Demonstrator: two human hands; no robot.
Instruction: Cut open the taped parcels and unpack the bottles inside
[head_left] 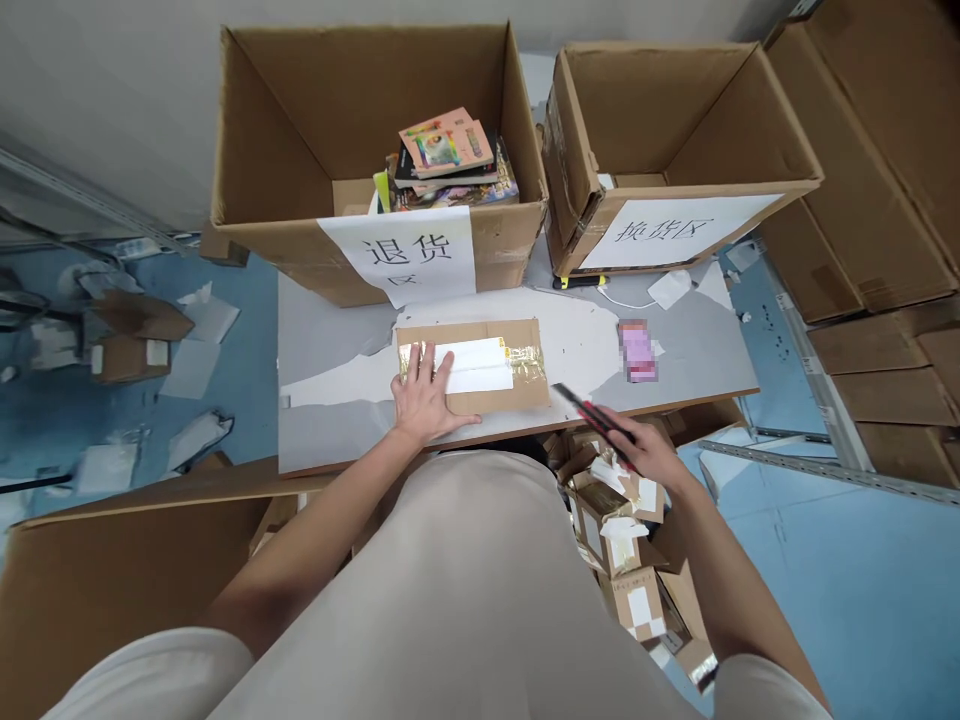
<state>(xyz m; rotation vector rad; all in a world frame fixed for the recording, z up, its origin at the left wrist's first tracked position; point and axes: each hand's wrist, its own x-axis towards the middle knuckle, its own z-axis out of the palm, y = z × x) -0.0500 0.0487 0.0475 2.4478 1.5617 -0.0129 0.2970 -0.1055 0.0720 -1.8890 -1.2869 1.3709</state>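
A flat cardboard parcel [472,402] lies on the grey tabletop in front of me, with white labels and shiny clear tape across it. My left hand [427,400] rests on its left part, fingers spread and palm down, holding nothing. In my right hand [645,450] is a red and black box cutter [600,418], gripped in closed fingers. Its blade is out and points toward the parcel's right edge, a little apart from it. To the right on the table sits a small pink item [638,352], blurred out.
Behind the parcel stand a large open carton [285,250] with several books [450,150] and a smaller open carton [570,240]. A yellow and black cutter [579,283] lies before the smaller one. Discarded boxes [637,600] fill the space below the table's front edge.
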